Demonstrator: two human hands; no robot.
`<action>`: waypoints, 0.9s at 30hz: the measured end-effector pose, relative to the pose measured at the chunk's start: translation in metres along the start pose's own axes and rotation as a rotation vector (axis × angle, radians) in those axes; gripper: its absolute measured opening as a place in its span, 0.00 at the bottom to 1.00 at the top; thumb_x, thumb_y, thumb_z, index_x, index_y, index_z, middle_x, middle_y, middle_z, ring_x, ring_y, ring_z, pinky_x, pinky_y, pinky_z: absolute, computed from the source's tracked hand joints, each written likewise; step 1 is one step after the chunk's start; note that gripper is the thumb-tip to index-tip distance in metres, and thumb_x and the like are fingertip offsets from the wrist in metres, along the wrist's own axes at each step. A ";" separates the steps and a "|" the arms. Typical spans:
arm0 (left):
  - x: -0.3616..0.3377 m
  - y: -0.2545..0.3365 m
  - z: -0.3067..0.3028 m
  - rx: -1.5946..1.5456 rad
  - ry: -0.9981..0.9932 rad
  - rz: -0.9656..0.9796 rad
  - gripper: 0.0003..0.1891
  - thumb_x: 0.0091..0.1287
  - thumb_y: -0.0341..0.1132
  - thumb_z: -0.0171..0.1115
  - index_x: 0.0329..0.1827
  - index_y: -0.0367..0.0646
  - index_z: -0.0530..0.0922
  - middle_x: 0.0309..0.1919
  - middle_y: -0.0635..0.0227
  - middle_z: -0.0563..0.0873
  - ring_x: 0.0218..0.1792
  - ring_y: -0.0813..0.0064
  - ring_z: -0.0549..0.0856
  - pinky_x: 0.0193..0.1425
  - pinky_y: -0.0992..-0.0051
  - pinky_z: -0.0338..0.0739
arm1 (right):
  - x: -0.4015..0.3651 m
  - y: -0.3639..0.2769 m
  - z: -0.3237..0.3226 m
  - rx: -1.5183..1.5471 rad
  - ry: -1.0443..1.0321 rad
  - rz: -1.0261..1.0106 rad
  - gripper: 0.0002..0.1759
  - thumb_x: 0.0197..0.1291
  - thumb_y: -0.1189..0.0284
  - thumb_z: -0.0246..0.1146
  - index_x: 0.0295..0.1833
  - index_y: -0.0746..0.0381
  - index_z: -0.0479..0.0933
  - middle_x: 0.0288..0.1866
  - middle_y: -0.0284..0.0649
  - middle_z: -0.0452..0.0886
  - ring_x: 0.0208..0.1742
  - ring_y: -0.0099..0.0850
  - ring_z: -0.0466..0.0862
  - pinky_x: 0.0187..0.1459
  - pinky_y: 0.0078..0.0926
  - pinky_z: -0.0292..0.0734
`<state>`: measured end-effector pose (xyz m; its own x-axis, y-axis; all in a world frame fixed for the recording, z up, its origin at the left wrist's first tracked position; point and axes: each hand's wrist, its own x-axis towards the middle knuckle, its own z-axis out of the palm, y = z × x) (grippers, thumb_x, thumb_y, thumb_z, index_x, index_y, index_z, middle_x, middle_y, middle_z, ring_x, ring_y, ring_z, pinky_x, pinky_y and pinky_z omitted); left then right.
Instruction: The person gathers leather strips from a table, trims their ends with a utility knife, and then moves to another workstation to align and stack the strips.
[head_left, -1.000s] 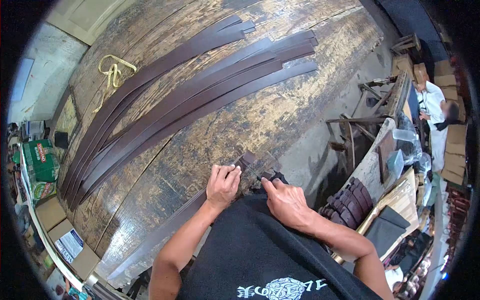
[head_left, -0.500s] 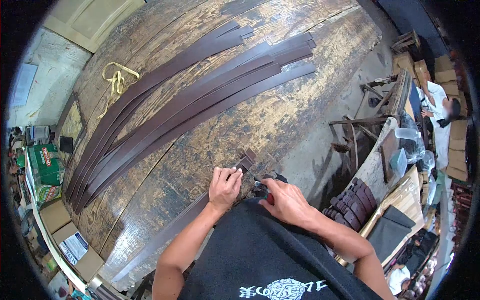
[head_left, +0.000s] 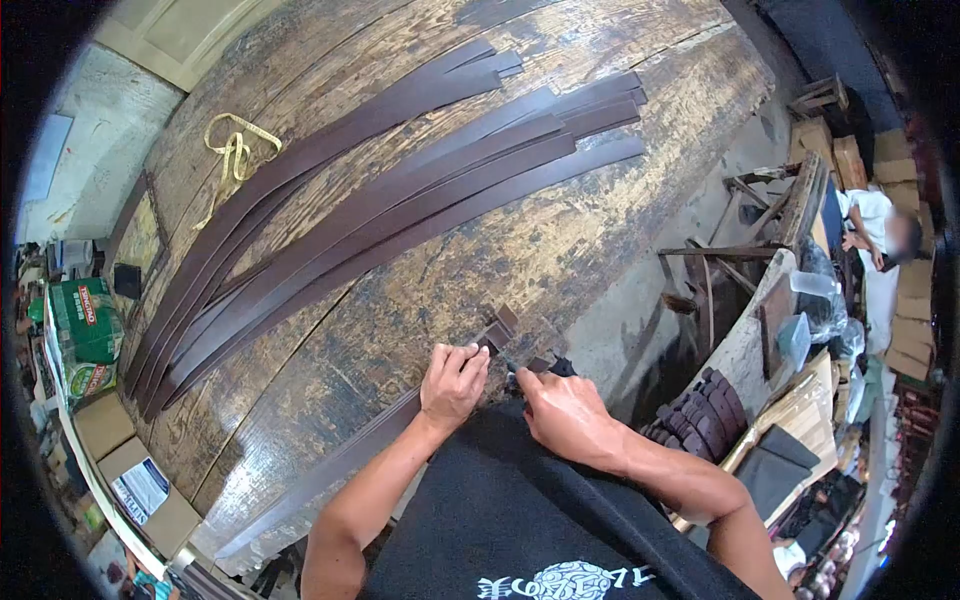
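Note:
My left hand (head_left: 455, 385) is closed at the near ends of some dark brown leather straps (head_left: 385, 428), its fingers pressing them to the tabletop. Just past the fingertips the strap ends (head_left: 497, 328) lie stacked and slightly staggered. On the right, my right hand (head_left: 568, 408) is closed around a thin-bladed tool (head_left: 507, 360), which looks like a knife. Its tip points toward the strap ends; most of the handle is hidden in the fist. Small dark scraps (head_left: 560, 366) lie by the right fingers at the table edge.
Long brown leather straps (head_left: 400, 205) lie in bundles across the worn wooden table (head_left: 540, 235). A yellow measuring tape (head_left: 232, 160) is beyond them. Curved dark leather pieces (head_left: 700, 412) are stacked at right, near a wooden stool (head_left: 740, 250). A person (head_left: 872, 235) is at far right.
The view has shifted slightly. My right fist has turned over the tool, so its red handle no longer shows. My left hand still holds the straps.

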<state>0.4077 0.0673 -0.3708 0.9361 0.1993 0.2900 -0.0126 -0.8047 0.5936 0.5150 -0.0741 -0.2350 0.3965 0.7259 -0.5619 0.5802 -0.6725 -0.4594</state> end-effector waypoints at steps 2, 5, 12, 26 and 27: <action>0.001 -0.002 -0.001 0.020 -0.007 0.026 0.12 0.54 0.26 0.69 0.41 0.40 0.84 0.36 0.67 0.82 0.36 0.65 0.77 0.41 0.71 0.76 | 0.007 -0.005 -0.007 -0.031 -0.035 0.009 0.16 0.52 0.74 0.63 0.46 0.69 0.71 0.32 0.54 0.81 0.32 0.53 0.83 0.33 0.49 0.78; 0.002 -0.003 0.000 0.029 -0.009 0.041 0.11 0.53 0.26 0.68 0.41 0.39 0.83 0.37 0.66 0.81 0.36 0.66 0.77 0.41 0.71 0.76 | 0.017 -0.011 -0.016 -0.041 -0.036 -0.013 0.12 0.53 0.74 0.62 0.41 0.68 0.71 0.29 0.55 0.81 0.29 0.54 0.83 0.31 0.50 0.78; -0.004 -0.011 0.002 -0.061 -0.058 0.000 0.15 0.52 0.27 0.68 0.44 0.40 0.80 0.41 0.66 0.81 0.36 0.65 0.77 0.40 0.71 0.76 | 0.040 -0.025 -0.025 -0.086 -0.061 -0.001 0.10 0.52 0.74 0.61 0.37 0.69 0.72 0.23 0.56 0.80 0.26 0.55 0.82 0.30 0.50 0.78; 0.007 -0.002 -0.007 0.022 -0.028 0.036 0.10 0.54 0.28 0.68 0.40 0.38 0.84 0.36 0.65 0.83 0.37 0.67 0.78 0.41 0.73 0.75 | 0.013 0.009 0.024 -0.074 0.097 -0.021 0.27 0.51 0.75 0.61 0.59 0.69 0.70 0.31 0.52 0.81 0.28 0.50 0.83 0.29 0.46 0.79; 0.003 -0.002 -0.003 -0.009 -0.026 -0.006 0.11 0.54 0.28 0.68 0.41 0.37 0.83 0.36 0.66 0.83 0.37 0.67 0.78 0.42 0.73 0.74 | 0.008 0.016 0.027 -0.035 0.111 -0.015 0.27 0.51 0.75 0.61 0.60 0.68 0.69 0.33 0.52 0.81 0.30 0.50 0.83 0.31 0.46 0.78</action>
<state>0.4100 0.0712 -0.3693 0.9450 0.1892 0.2669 -0.0102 -0.7984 0.6020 0.5082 -0.0833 -0.2651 0.4628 0.7489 -0.4743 0.6104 -0.6573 -0.4421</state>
